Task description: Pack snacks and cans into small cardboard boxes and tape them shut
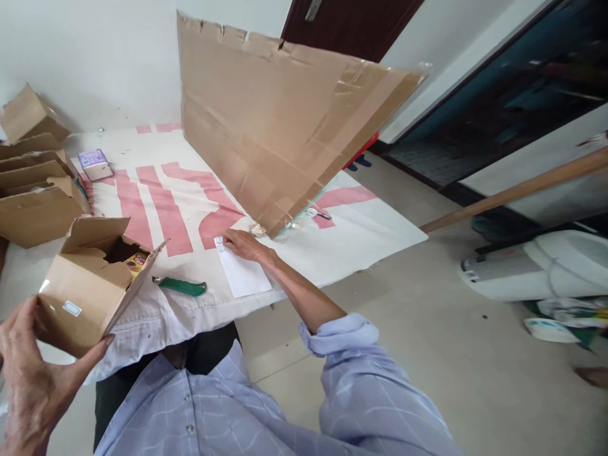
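My left hand (35, 373) grips a small cardboard box (88, 291) by its lower edges, thumb underneath and fingers at the side. The box is tilted at the table's near edge with its flaps up. A blue-bordered white sticker (72, 308) is on its side, and a yellow packet (137, 263) shows inside. My right hand (247, 246) has its fingers bent together over the top corner of a white sticker sheet (244, 272), where a few blue-edged labels show. Its fingertips are partly hidden. Between the box and the sheet lies a green utility knife (183, 286).
A large cardboard sheet (285, 126) stands upright on the cloth-covered table (361, 237). Several open cardboard boxes (38, 206) and a purple-and-white packet (96, 166) are at the left. A wooden pole (517, 190) slants at the right, near a white bucket (536, 266).
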`<state>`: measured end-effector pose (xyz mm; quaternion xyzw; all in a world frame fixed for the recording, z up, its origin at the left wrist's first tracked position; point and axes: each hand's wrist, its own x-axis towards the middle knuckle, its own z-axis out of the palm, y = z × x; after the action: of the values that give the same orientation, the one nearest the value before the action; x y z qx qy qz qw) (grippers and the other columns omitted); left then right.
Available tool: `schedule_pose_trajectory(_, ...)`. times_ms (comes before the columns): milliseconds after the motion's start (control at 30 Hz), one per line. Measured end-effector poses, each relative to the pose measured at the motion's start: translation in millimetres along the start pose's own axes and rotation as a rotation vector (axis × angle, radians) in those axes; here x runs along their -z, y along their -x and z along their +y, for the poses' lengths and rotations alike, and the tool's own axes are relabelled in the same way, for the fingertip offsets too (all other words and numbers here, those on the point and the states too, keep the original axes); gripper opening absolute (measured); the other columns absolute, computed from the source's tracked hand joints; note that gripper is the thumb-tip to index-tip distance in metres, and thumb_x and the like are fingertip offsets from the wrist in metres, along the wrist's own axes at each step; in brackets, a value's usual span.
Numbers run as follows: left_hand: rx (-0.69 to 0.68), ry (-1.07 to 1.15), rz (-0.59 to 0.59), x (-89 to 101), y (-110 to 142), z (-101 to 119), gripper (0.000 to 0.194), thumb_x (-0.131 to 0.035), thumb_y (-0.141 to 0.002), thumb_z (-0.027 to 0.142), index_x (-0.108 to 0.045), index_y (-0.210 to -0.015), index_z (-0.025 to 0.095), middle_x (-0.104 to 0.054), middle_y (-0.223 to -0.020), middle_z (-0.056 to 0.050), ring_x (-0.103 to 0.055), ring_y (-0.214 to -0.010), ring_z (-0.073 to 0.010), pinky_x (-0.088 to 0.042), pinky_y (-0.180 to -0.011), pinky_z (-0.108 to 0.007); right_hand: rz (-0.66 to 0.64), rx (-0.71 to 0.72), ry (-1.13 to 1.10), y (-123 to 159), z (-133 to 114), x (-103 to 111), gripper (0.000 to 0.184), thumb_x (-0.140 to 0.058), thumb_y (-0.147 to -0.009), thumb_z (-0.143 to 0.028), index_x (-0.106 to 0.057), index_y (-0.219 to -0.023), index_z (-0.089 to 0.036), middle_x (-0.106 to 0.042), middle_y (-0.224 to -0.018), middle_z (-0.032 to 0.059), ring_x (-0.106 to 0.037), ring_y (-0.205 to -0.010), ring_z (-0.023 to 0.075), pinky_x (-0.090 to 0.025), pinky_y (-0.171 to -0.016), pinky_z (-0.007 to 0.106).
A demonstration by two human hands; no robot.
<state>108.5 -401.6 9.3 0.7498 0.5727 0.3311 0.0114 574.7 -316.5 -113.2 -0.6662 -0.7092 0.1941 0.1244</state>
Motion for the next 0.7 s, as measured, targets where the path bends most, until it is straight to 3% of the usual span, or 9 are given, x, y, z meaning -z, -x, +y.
schedule_pose_trajectory(367,-0.011,-0.026,-0.032,0.4,-1,-2,0.101,-0.067,-0.081,0.067,-0.021,-0.169,0.048,-0.049,-0.16,-0.004,-0.046,-0.145,-0.0549,-0.044,-0.114,-0.083,-0.128,0.005,0.088,-2,-2,2,0.017,-0.048,-0.094,-0.011,-0.063,-0.092,-0.019,-0.068,-0.094,0.0082,-0.053,-0.082,0.0201,-0.031,-0.072,0.031)
schedule_pose_trajectory(700,-0.035,-0.002,-0.003,-1.3,-1,0,0.098,-0.064,-0.085,0.071,-0.023,-0.17,0.045,-0.051,-0.159,-0.007,-0.047,-0.145,-0.0569,-0.043,-0.112,-0.086,-0.083,-0.025,0.114,-6,0,-7,0.02,-0.049,-0.095,-0.01,-0.068,-0.094,-0.017,-0.072,-0.098,0.0094,-0.053,-0.083,0.0198,-0.029,-0.071,0.031)
